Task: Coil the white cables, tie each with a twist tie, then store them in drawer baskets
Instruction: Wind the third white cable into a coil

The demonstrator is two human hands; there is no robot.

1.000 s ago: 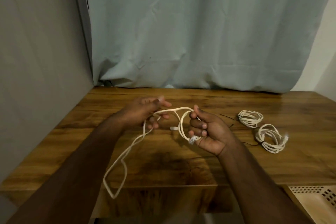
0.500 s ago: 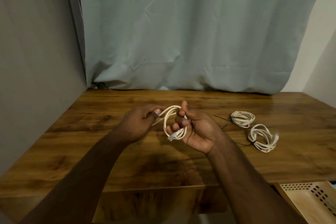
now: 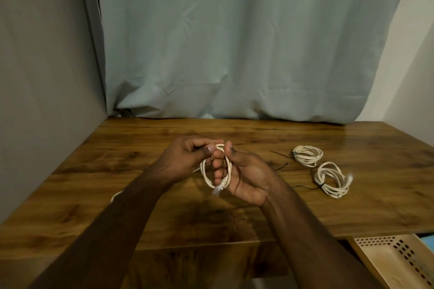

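Cable [image 3: 216,171] loops above the counter [image 3: 141,152], right hand [image 3: 244,176] fingers curled round it, left hand [image 3: 187,155] fingers pinching its top; two tied coils [image 3: 307,155] lie right.

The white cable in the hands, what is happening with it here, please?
A person is coiling a thin white cable above the brown wooden table. The right hand holds the loops, and the left hand pinches the strand at the top. Two coiled white cables, one farther and one nearer, lie tied on the table. A perforated beige basket waits below, at the right.
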